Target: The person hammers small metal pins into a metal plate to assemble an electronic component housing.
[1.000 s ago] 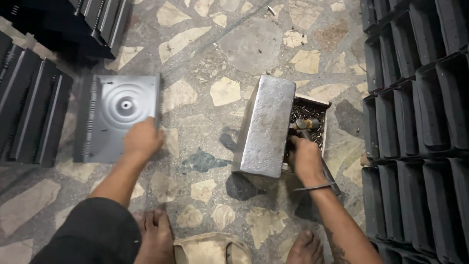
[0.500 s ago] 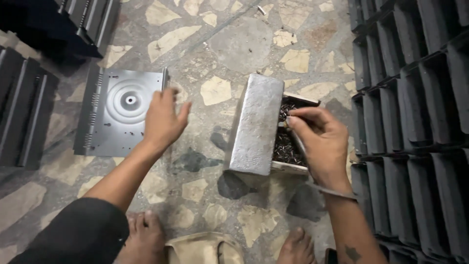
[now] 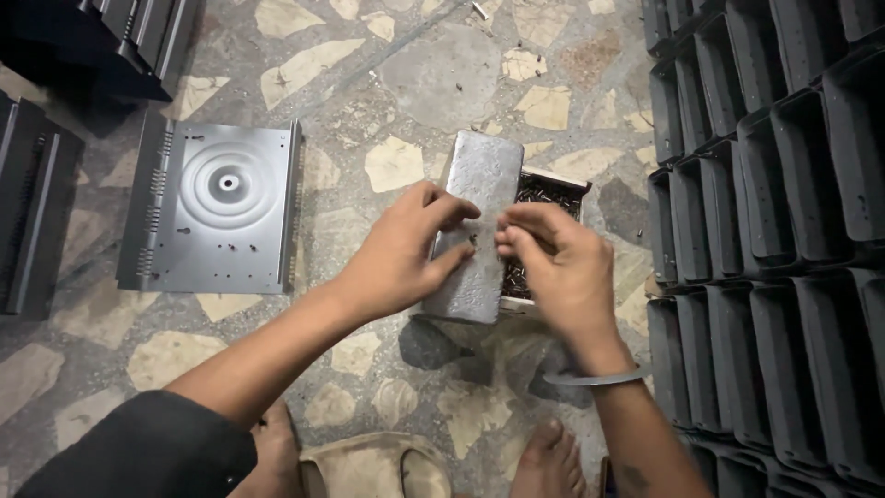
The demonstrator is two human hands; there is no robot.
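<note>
Together, both hands meet over a grey metal block [image 3: 479, 231] propped against a box of small screws [image 3: 544, 226] on the stone floor — the left hand [image 3: 401, 254] curls against the block, the right hand [image 3: 553, 263] pinches something tiny (too small to tell). Well apart to the left lies a flat metal plate [image 3: 221, 207].
</note>
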